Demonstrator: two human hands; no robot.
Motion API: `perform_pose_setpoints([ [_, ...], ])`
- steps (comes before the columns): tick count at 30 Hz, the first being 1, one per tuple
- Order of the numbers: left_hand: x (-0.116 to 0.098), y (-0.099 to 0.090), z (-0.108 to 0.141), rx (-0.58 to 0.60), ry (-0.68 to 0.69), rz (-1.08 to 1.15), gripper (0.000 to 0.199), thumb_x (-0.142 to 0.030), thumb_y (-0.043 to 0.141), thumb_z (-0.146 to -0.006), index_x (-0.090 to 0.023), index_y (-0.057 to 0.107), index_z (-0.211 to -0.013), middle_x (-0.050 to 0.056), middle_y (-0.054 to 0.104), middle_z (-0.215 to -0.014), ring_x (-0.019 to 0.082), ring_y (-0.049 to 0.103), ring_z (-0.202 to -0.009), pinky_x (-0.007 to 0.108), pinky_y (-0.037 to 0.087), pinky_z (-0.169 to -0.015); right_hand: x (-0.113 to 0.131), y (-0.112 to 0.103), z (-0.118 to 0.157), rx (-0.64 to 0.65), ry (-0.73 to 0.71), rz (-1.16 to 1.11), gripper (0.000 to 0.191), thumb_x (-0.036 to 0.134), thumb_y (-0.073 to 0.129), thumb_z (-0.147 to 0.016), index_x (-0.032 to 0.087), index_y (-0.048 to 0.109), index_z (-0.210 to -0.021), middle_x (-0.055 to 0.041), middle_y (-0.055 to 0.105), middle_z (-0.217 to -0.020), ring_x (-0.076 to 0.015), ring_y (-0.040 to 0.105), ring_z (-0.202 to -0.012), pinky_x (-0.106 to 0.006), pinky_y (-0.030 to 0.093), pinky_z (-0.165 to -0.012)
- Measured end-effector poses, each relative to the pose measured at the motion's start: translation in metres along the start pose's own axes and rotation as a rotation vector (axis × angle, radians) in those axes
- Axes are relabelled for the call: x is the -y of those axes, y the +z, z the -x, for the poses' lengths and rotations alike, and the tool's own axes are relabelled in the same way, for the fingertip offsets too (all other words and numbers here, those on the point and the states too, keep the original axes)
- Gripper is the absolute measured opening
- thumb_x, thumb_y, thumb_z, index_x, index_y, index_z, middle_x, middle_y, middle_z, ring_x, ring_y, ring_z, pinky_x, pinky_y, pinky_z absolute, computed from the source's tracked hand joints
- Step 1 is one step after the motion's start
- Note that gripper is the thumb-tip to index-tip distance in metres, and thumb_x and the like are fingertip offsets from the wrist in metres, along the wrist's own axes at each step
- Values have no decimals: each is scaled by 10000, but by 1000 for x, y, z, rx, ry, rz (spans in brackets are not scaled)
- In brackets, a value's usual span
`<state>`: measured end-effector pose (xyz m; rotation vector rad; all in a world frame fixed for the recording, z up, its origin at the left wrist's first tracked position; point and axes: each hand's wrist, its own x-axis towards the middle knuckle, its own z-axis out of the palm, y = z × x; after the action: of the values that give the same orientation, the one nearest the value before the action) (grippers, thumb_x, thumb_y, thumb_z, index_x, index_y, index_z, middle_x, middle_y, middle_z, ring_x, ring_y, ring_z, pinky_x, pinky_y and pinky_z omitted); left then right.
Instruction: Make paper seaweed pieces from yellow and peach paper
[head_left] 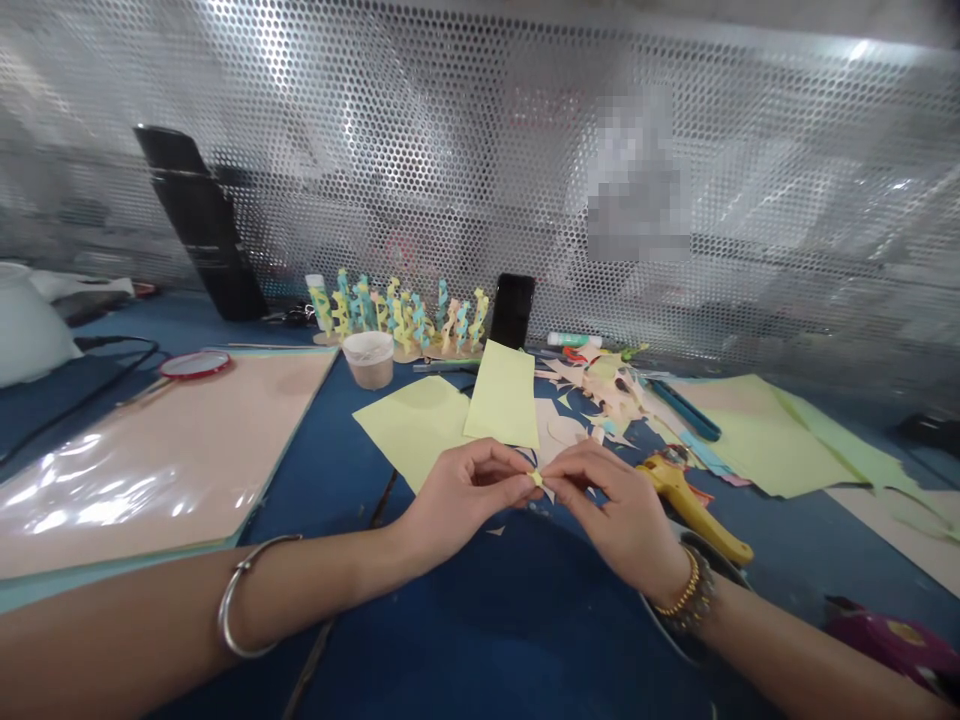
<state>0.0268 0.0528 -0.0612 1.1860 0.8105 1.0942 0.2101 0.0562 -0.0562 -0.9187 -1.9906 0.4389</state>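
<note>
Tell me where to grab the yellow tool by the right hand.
Grip the long yellow handle around its free end, coming from the lower right. It lies slanted, and that end looks clear, while the other end sits among paper scraps close to the right hand.

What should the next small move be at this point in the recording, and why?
Probably a slight turn of the small yellow paper piece to check its shape: the left hand and right hand pinch it closely, hiding most of it, and the row of standing paper cutouts ahead offers a likely comparison.
</note>
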Motion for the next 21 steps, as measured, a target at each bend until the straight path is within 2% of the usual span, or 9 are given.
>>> perform_pose_setpoints([
  [7, 1, 2, 0, -26, -14, -31, 162, -317, 697, -772, -168, 668, -829, 15, 715, -753, 150, 700, -764, 238, 534, -711, 1, 1, 1, 20, 78, -27, 85, 203, 580, -851, 207, 647, -799, -17, 601, -767, -143, 567, -714, -269, 467, -647],
  [11, -12, -6, -8, -192, 116, -142, 151, -266, 745, -713, -156, 661, -771, 27, 706, -703, 157, 681, -697, 249, 539, -660, -2, -2, -3, -13, 227, -106, 94, 274, 599, -834, 206, 635, -887, -3, 607, -717, -130, 574, -598, -273, 476, -571],
  [15, -47, -44, -23, -384, 259, -201, 224, -340, 668, -786, -219, 612, -966, 15, 700, -927, 144, 675, -853, 262, 530, -779, -16, -9, -12, -202, 391, -234, 203, 356, 516, -881, 191, 575, -983, 39, 543, -577, -110, 527, -488, -252, 459, -493],
  [17, -65, -70, -27, -436, 278, -285, 237, -363, 676, -778, -222, 608, -957, 6, 690, -920, 130, 666, -873, 242, 517, -800, -24, -10, -15, -283, 446, -299, 221, 374, 518, -874, 189, 571, -983, 35, 543, -606, -100, 505, -484, -243, 444, -475],
  [21, -86, -114, -22, -408, 93, -511, 295, -381, 757, -678, -166, 655, -854, 51, 707, -800, 179, 684, -766, 277, 544, -677, -31, -5, -13, -317, 522, -431, 255, 399, 566, -834, 182, 588, -965, 26, 543, -640, -94, 482, -482, -236, 415, -440],
])
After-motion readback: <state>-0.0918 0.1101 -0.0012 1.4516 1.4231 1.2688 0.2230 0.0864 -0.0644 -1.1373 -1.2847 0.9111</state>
